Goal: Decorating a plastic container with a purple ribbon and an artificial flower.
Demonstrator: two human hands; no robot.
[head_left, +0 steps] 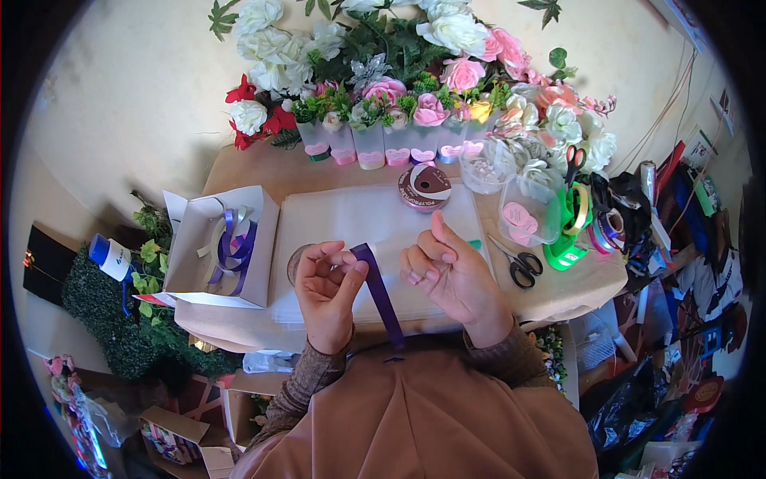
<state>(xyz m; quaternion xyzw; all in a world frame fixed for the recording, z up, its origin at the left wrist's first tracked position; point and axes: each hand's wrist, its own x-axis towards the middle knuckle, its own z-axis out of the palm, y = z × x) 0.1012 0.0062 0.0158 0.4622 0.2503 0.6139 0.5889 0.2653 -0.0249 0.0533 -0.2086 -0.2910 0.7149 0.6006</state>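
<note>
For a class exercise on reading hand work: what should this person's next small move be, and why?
Probably bring the right hand to the purple ribbon and take its hanging part. The left hand pinches it near the top, the rest dangles toward the lap, and the right hand appears empty and close by.

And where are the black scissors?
In the head view, the black scissors lie on the right of the table, between the right hand and the green tape dispenser, just in front of the clear tub.
</note>
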